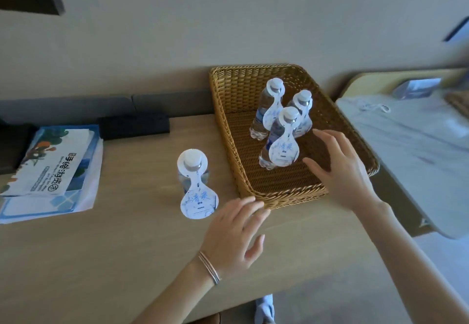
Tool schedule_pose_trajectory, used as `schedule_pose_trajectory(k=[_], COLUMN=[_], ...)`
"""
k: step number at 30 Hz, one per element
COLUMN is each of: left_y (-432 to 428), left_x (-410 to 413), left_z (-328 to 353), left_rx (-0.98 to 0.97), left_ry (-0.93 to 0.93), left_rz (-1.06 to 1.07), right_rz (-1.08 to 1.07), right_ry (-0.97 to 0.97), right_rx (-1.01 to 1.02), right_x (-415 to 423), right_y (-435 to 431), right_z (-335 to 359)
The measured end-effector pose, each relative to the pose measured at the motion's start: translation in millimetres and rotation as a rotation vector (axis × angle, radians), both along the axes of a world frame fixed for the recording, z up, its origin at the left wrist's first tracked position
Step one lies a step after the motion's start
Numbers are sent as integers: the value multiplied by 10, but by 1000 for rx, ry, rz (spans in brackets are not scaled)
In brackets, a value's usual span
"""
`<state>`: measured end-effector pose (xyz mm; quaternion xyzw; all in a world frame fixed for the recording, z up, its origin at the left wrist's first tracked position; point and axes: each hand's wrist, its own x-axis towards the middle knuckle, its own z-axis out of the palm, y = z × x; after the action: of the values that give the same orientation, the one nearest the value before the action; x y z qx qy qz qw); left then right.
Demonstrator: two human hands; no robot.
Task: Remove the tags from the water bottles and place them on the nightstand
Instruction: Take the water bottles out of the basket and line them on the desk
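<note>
Fingers (243, 203) on the left hand (233, 232) are spread and slack, holding nothing. The right hand (342, 168) is the same, splayed and empty. I read it as a reach, no grip yet.

Just left of the left fingers: one clear plastic water bottle with white cap (193, 157), upright on the pale wood-grain surface (101, 260). Its white-and-blue keyhole-shaped card tag (199, 201) rings the neck and hangs down the front, with the lower lobe near the fingertips.

Just left of the right fingers: three more bottles of the same kind (288, 115), upright and bunched in the tan woven wicker basket (253, 75). The nearest is close but not touching. Left fingertips sit at the basket's near corner; contact, cannot tell.

All four tags are on. They look thin and stiff, with the collar hole under the cap, so I'd expect a lift over the cap. Bottles are narrow, likely tippy: one hand steadies, one pulls. Whether this surface is the nightstand, cannot tell.
</note>
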<state>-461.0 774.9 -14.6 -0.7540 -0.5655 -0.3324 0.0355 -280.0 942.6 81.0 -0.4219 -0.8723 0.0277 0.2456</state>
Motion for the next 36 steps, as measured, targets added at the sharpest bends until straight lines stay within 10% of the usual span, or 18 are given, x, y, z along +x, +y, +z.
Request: schedule_pose_trajectory(k=[23,36], left_y=[891,893], left_x=[600,691], left_z=[-18,-6], left_rx=[-14,-75], left_ry=[136,135], left_rz=[431,530], right_rz=[635,637], right_ry=[148,335], right_rx=[-298,-441], right_x=[-347,-548], right_y=[1570,1630], right_z=[-594,-798])
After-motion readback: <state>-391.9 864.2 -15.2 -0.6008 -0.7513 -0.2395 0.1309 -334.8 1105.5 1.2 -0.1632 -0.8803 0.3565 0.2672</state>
